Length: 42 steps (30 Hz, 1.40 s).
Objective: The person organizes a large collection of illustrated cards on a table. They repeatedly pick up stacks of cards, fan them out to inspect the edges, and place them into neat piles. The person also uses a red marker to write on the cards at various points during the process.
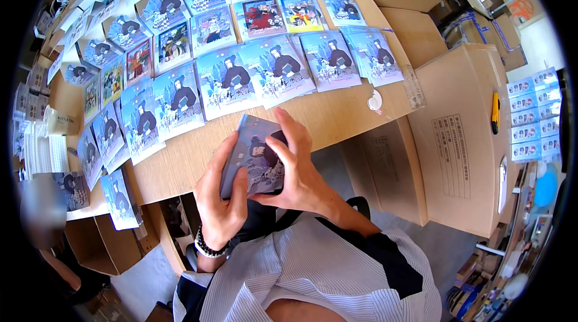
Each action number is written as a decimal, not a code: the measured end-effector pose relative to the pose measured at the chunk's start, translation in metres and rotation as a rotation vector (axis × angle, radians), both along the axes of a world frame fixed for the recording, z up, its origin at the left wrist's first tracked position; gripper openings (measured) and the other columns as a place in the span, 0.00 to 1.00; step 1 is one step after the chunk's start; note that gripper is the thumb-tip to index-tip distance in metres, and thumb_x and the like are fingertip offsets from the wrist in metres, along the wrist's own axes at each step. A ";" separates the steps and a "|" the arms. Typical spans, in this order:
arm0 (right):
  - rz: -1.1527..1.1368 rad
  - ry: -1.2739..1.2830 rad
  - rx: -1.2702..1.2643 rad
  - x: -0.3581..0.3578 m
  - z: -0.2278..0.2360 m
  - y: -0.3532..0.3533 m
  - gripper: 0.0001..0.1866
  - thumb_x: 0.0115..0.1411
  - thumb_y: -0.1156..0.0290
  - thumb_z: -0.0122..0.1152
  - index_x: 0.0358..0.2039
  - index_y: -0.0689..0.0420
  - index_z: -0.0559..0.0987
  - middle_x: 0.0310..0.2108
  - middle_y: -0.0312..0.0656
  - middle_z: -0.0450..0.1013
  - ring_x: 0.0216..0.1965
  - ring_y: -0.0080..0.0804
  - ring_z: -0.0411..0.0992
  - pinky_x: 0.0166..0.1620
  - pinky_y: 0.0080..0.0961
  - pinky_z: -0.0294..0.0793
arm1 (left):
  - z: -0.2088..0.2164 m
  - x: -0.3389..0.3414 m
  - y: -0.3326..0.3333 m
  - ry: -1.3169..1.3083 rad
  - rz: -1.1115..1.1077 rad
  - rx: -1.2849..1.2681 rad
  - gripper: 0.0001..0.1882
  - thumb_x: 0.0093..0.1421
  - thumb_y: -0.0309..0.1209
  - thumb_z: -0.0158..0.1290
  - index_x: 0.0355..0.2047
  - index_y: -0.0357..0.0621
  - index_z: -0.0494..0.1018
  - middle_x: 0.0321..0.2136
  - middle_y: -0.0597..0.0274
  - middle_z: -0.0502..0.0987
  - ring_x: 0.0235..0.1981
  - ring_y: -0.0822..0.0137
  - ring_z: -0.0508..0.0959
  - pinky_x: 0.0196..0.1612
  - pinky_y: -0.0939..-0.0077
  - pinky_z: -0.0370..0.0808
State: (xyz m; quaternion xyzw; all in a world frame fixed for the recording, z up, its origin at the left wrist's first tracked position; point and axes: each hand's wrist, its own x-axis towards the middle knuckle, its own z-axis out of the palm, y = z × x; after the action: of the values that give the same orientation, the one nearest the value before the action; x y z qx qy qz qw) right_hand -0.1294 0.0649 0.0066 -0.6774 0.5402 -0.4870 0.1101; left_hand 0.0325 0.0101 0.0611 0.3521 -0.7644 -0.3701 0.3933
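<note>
Between both hands, just off the table's near edge, is a small stack of illustrated cards [256, 162] with a dark-haired figure on the top one. My left hand [220, 192] wraps the stack's left side, thumb on its face. On the other side, my right hand [298, 168] grips it with fingers bent along the far and right edges. Directly beyond lie piles of matching blue cards [232, 81], rowed across the wooden table [325, 120]. Behind these are piles of differently pictured red [260, 17] and yellow cards [303, 14].
Large cardboard cartons [457, 141] stand right of the table; a yellow utility knife [495, 112] rests against one. A white round piece [374, 100] lies near the table's right corner. An open carton [108, 241] sits below left. Another person's arm [62, 269] shows at lower left.
</note>
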 end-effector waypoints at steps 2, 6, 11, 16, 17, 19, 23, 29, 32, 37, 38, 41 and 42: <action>-0.025 -0.013 0.042 -0.001 0.000 0.001 0.57 0.34 0.63 0.84 0.65 0.51 0.62 0.69 0.62 0.49 0.69 0.63 0.50 0.64 0.56 0.54 | 0.001 -0.003 0.002 0.046 0.051 -0.055 0.23 0.62 0.16 0.49 0.59 0.34 0.70 0.51 0.41 0.78 0.51 0.48 0.81 0.53 0.65 0.76; -0.143 0.097 0.210 -0.016 0.020 0.004 0.50 0.35 0.66 0.79 0.62 0.51 0.67 0.65 0.61 0.55 0.65 0.62 0.56 0.64 0.52 0.57 | -0.011 -0.012 -0.004 0.238 -0.110 0.151 0.30 0.66 0.20 0.47 0.68 0.38 0.56 0.65 0.43 0.65 0.66 0.50 0.67 0.58 0.62 0.73; -0.573 0.159 0.088 -0.095 0.022 -0.027 0.46 0.43 0.63 0.77 0.62 0.57 0.65 0.61 0.63 0.60 0.63 0.65 0.59 0.63 0.55 0.60 | -0.014 -0.013 -0.005 0.126 -0.216 0.238 0.30 0.64 0.18 0.48 0.66 0.40 0.60 0.66 0.47 0.63 0.64 0.53 0.69 0.56 0.61 0.75; -0.895 0.378 0.273 -0.125 0.012 -0.070 0.42 0.48 0.51 0.76 0.58 0.62 0.70 0.60 0.64 0.62 0.62 0.66 0.59 0.61 0.57 0.62 | -0.023 -0.030 -0.018 -0.106 -0.238 -0.029 0.27 0.61 0.20 0.55 0.61 0.42 0.67 0.63 0.45 0.66 0.62 0.46 0.69 0.57 0.58 0.73; -0.916 0.467 0.331 -0.127 0.002 -0.073 0.41 0.49 0.50 0.75 0.57 0.63 0.71 0.60 0.65 0.62 0.62 0.66 0.60 0.60 0.57 0.63 | -0.027 -0.037 -0.024 -0.152 -0.227 -0.105 0.27 0.60 0.21 0.57 0.60 0.42 0.67 0.62 0.46 0.66 0.62 0.45 0.68 0.58 0.57 0.72; -0.915 0.631 0.353 -0.119 -0.002 -0.079 0.34 0.53 0.52 0.73 0.52 0.63 0.76 0.61 0.64 0.63 0.63 0.64 0.62 0.59 0.55 0.65 | -0.036 -0.050 -0.040 -0.244 -0.163 -0.263 0.29 0.59 0.25 0.59 0.61 0.47 0.68 0.62 0.47 0.66 0.63 0.45 0.67 0.62 0.53 0.67; -0.536 0.486 0.106 -0.120 -0.008 -0.072 0.21 0.57 0.63 0.70 0.47 0.62 0.79 0.54 0.53 0.73 0.60 0.55 0.68 0.58 0.50 0.67 | -0.055 -0.073 -0.066 -0.511 -0.071 -0.508 0.28 0.59 0.31 0.60 0.61 0.58 0.70 0.62 0.51 0.67 0.64 0.49 0.66 0.67 0.47 0.58; -0.261 0.394 0.171 -0.100 -0.005 -0.062 0.24 0.54 0.69 0.71 0.51 0.59 0.77 0.56 0.50 0.72 0.61 0.48 0.68 0.60 0.48 0.65 | -0.074 -0.079 -0.092 -0.572 -0.150 -0.609 0.24 0.60 0.24 0.54 0.57 0.58 0.74 0.61 0.56 0.71 0.65 0.49 0.67 0.67 0.49 0.61; -0.266 0.471 0.248 -0.094 -0.007 -0.058 0.28 0.54 0.70 0.72 0.55 0.56 0.75 0.60 0.48 0.68 0.63 0.46 0.65 0.62 0.46 0.61 | -0.074 -0.081 -0.099 -0.546 -0.188 -0.603 0.25 0.60 0.23 0.54 0.58 0.57 0.73 0.62 0.57 0.70 0.66 0.49 0.66 0.68 0.51 0.62; -0.264 0.542 0.253 -0.087 -0.005 -0.063 0.30 0.54 0.71 0.72 0.58 0.54 0.74 0.61 0.48 0.68 0.64 0.44 0.63 0.63 0.45 0.60 | -0.078 -0.070 -0.103 -0.516 -0.115 -0.619 0.26 0.59 0.27 0.58 0.59 0.48 0.70 0.63 0.54 0.69 0.66 0.50 0.65 0.68 0.53 0.62; -0.237 0.581 0.220 -0.086 -0.003 -0.065 0.30 0.54 0.71 0.71 0.59 0.53 0.74 0.61 0.47 0.68 0.64 0.44 0.63 0.63 0.45 0.61 | -0.076 -0.066 -0.101 -0.533 -0.049 -0.619 0.27 0.58 0.29 0.59 0.59 0.45 0.69 0.63 0.53 0.69 0.66 0.50 0.65 0.68 0.53 0.62; -0.136 0.653 0.150 -0.080 0.001 -0.073 0.28 0.56 0.72 0.69 0.59 0.50 0.75 0.60 0.46 0.68 0.64 0.43 0.64 0.62 0.43 0.62 | -0.074 -0.052 -0.101 -0.555 -0.006 -0.577 0.30 0.57 0.32 0.62 0.59 0.41 0.68 0.62 0.50 0.68 0.66 0.50 0.65 0.67 0.54 0.62; -0.142 0.655 0.151 -0.079 -0.001 -0.076 0.28 0.57 0.71 0.68 0.59 0.50 0.76 0.60 0.45 0.69 0.64 0.43 0.64 0.62 0.42 0.62 | -0.074 -0.047 -0.102 -0.555 -0.009 -0.556 0.30 0.57 0.33 0.62 0.59 0.40 0.68 0.62 0.50 0.68 0.66 0.50 0.65 0.67 0.55 0.62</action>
State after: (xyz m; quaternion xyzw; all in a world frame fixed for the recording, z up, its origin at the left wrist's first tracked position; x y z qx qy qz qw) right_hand -0.2088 -0.0107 0.0052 -0.7485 0.6272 -0.2087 -0.0533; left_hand -0.0148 -0.0919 -0.0129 0.3153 -0.9144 -0.0415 0.2503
